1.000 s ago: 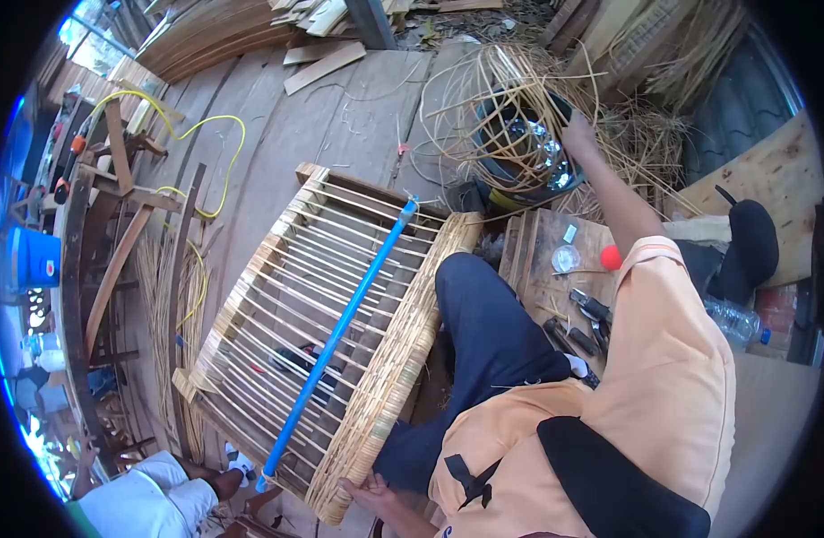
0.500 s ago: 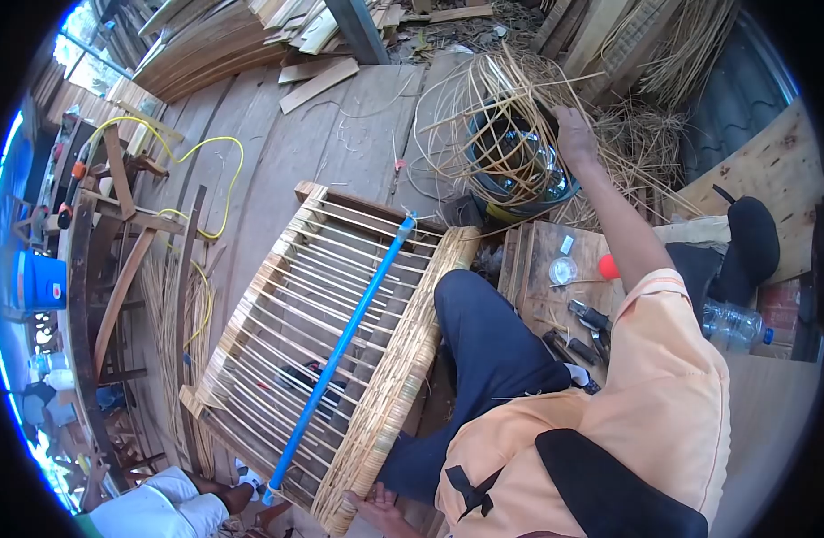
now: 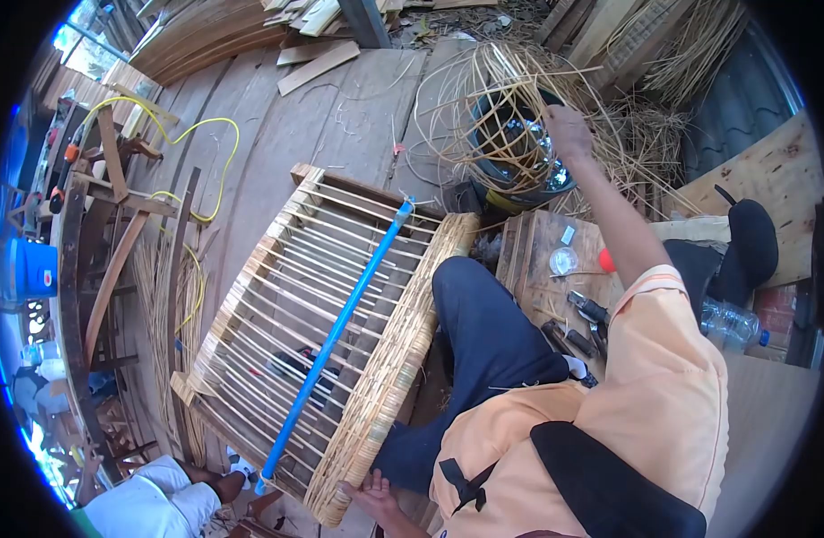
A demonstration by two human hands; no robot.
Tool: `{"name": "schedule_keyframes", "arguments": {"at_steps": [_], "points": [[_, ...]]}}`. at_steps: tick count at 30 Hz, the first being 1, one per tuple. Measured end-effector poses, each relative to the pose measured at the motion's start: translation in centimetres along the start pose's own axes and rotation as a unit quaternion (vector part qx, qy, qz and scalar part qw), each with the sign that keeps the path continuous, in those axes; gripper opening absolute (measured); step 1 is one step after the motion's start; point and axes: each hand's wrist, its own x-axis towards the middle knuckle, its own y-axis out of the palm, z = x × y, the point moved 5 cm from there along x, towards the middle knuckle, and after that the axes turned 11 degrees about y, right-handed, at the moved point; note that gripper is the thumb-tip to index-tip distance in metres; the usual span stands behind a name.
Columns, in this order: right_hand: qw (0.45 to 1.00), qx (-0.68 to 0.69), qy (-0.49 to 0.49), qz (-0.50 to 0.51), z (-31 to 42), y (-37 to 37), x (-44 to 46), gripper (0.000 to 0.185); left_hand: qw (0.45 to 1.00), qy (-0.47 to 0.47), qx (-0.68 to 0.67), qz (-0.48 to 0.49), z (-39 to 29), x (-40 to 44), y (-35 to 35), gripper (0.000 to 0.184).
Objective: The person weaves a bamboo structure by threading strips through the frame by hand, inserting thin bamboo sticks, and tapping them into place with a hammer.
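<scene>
My right hand [image 3: 569, 134] reaches to the rim of a dark bucket [image 3: 555, 199] holding water, its fingers closed on thin rattan strands [image 3: 509, 112]. These loop out over the rim in a loose tangle. At the bottom of the view, my left hand [image 3: 372, 496] lies by the lower corner of a wooden seat frame [image 3: 241, 296], its fingers apart and near the woven edge. Thin strands run across this frame, and a dense woven band [image 3: 385, 381] covers its near side. A blue tube [image 3: 340, 332] passes lengthwise through the strands.
Pliers and other hand tools [image 3: 584, 327] lie on a wooden board beside my leg. A plastic bottle [image 3: 733, 325] is at the right. A yellow cord [image 3: 235, 166] crosses the plank floor. At lower left sits another person [image 3: 165, 498]; a blue bucket [image 3: 31, 269] stands farther left.
My right hand has shifted slightly left at the bucket, and the strands have moved a little with it. The whole view has tilted slightly. My left hand stays by the frame's corner.
</scene>
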Motion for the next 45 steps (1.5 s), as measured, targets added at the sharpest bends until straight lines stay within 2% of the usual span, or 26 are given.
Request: {"name": "schedule_keyframes", "arguments": {"at_steps": [5,8,9,11,15,17,20,22,23,25,29,31,32,33,34,35,36,37,38,39,40,41,42,43,44,45], "points": [[0.996,0.084,0.035,0.022,1.8,1.2,0.2,0.019,0.998,0.004,0.055,0.034,-0.3,-0.2,0.0,0.095],[0.977,0.145,0.042,0.15,2.8,3.0,-0.6,0.024,0.997,-0.014,0.072,0.012,1.3,1.2,-1.5,0.094],[0.977,0.147,0.042,0.152,3.1,3.4,-0.7,0.024,0.997,-0.02,0.07,0.027,1.6,1.7,-1.7,0.093],[0.965,-0.007,0.029,0.261,3.3,5.2,-1.7,0.027,0.996,-0.027,0.069,0.039,1.8,1.6,-2.0,0.092],[0.946,-0.026,0.042,0.32,3.4,5.8,-1.6,0.022,0.996,-0.03,0.074,0.026,1.0,0.9,-1.5,0.089],[0.951,-0.06,0.045,0.301,4.0,4.9,-1.8,0.021,0.996,-0.038,0.074,0.031,1.3,1.1,-1.6,0.088],[0.952,-0.126,-0.03,0.277,5.8,4.5,-1.9,0.02,0.996,-0.038,0.069,0.032,1.5,1.0,-1.6,0.088],[0.984,-0.077,-0.061,0.149,7.6,4.0,-1.0,0.021,0.996,-0.032,0.081,0.013,1.1,0.6,-1.1,0.089],[0.984,-0.075,-0.065,0.151,8.5,4.6,-0.7,0.021,0.996,-0.033,0.079,0.009,0.8,0.3,-0.9,0.089],[0.989,-0.014,-0.125,0.077,11.2,5.4,0.3,0.027,0.996,-0.031,0.088,0.007,0.4,-0.2,-0.5,0.089],[0.985,-0.056,-0.135,0.087,14.9,9.5,2.4,0.038,0.995,-0.043,0.095,0.002,0.1,-0.9,-0.5,0.083],[0.98,-0.093,-0.135,0.111,15.8,9.5,3.4,0.032,0.987,-0.088,0.131,0.037,0.9,-1.5,-0.7,0.066],[0.96,-0.106,-0.165,0.202,16.1,10.3,3.8,0.026,0.987,-0.086,0.132,0.038,0.7,-2.0,-0.4,0.066],[0.93,-0.12,-0.192,0.289,16.5,9.8,3.6,0.022,0.972,-0.066,0.206,0.091,0.0,-2.8,0.4,0.056],[0.947,-0.028,-0.224,0.227,17.8,8.1,2.1,0.017,0.948,-0.045,0.278,0.144,-0.7,-3.7,1.4,0.045],[0.917,0.014,-0.305,0.257,19.6,7.1,-0.9,0.015,0.948,-0.045,0.278,0.15,-1.2,-4.3,2.6,0.045],[0.889,-0.047,-0.303,0.34,22.7,1.2,-6.1,0.01,0.935,0.123,0.284,0.175,-3.4,-5.3,4.9,0.039],[0.845,0.159,-0.401,0.315,22.8,-1.1,-13.6,0.008,0.895,0.284,0.284,0.193,-5.6,-7.1,6.8,0.033],[0.746,0.319,-0.511,0.284,22.2,-3.7,-21.4,0.01,0.895,0.281,0.284,0.198,-7.2,-8.5,9.8,0.033],[0.636,0.316,-0.577,0.402,22.3,-8.1,-28.6,0.012,0.893,0.275,0.273,0.229,-8.1,-9.1,11.6,0.035],[0.488,0.179,-0.622,0.585,23.5,-14.0,-33.1,0.017,0.892,0.249,0.257,0.274,-8.2,-9.1,12.1,0.037],[0.356,0.393,-0.638,0.559,20.8,-13.9,-40.1,0.019,0.89,0.22,0.242,0.317,-8.2,-9.1,12.1,0.039],[0.308,0.453,-0.588,0.595,22.5,-19.0,-40.1,0.018,0.888,0.183,0.224,0.358,-8.1,-9.0,11.6,0.041],[0.291,0.438,-0.574,0.628,23.9,-22.2,-40.0,0.017,0.883,0.14,0.209,0.396,-7.8,-9.2,10.4,0.043],[0.258,0.533,-0.536,0.602,24.9,-21.4,-43.6,0.018,0.876,0.099,0.19,0.432,-7.6,-9.4,9.0,0.046],[0.274,0.509,-0.549,0.603,25.8,-21.9,-43.0,0.019,0.866,0.059,0.172,0.466,-7.3,-9.9,7.2,0.048]]}}
